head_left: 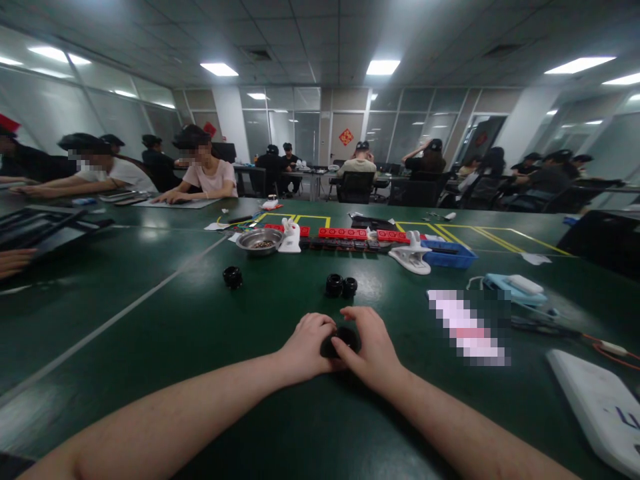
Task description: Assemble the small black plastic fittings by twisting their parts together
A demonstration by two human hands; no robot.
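Note:
A round black fitting (345, 340) sits between my hands low over the green table. My left hand (309, 341) curls round its left side, fingers closed. From the right, my right hand (374, 341) grips the same piece, with the thumb laid across its top and the fingers bent beyond it. What lies under my palms is hidden. Farther forward stand two similar black fittings (335, 285) side by side, and another black fitting (233, 277) is off to the left.
Behind them are a metal bowl (260, 241) of small parts, white clamps (411, 253), red blocks (345, 233) and a blue tray (450, 255). To the right lie a pale blue device (510, 287) and a white case (595, 400). Co-workers sit around the room.

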